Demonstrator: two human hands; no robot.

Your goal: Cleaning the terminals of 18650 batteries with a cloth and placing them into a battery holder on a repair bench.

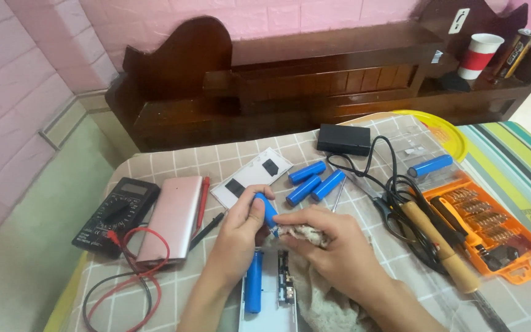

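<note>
Left grip (pixel 239 229) clasps one blue cell (pixel 268 212); right grip (pixel 333 237) pinches cloth (pixel 305 233) against it. We count five more: three centre, one right, one bottom.

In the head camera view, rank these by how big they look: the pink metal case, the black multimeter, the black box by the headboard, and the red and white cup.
1. pink metal case
2. black multimeter, close behind the case in size
3. black box
4. red and white cup

The box and cup lie farther from the camera, so their true sizes are unsure.
</note>
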